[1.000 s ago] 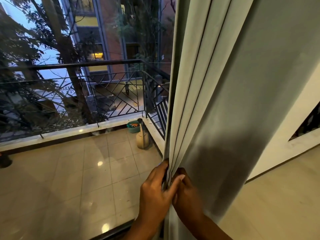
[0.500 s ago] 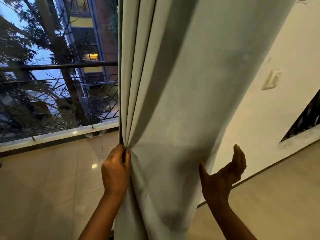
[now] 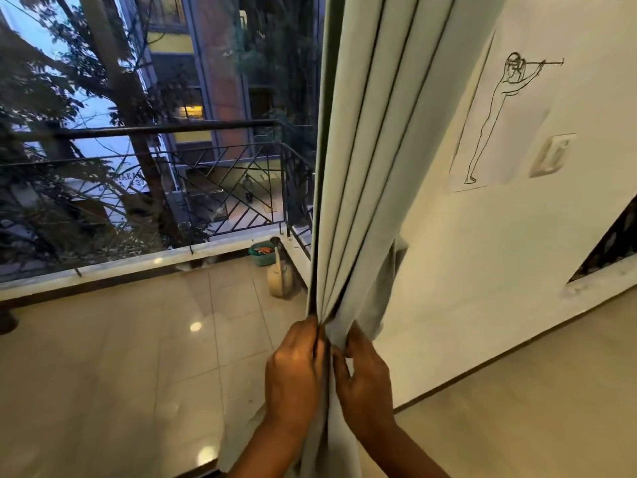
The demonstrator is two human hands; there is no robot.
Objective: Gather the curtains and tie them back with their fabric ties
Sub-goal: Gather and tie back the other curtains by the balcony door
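Note:
A pale grey-green curtain (image 3: 372,160) hangs in narrow vertical folds at the right edge of a glass door, bunched tight at waist height. My left hand (image 3: 293,374) grips the bunched folds from the left. My right hand (image 3: 365,377) holds the same folds from the right, fingers curled round the fabric, so both hands squeeze the curtain between them. Below my hands the fabric hangs loose. No fabric tie is visible.
A white wall (image 3: 517,253) with a line drawing of a figure (image 3: 499,115) and a switch plate (image 3: 551,155) stands right of the curtain. Through the glass lies a tiled balcony (image 3: 138,357) with a black railing (image 3: 155,132), a green basket (image 3: 262,251) and a cream jug (image 3: 281,279).
My right hand, open and apart from the curtain half a second ago, has closed in on the fabric next to my left hand. The wide spread of curtain is now gathered into narrow folds.

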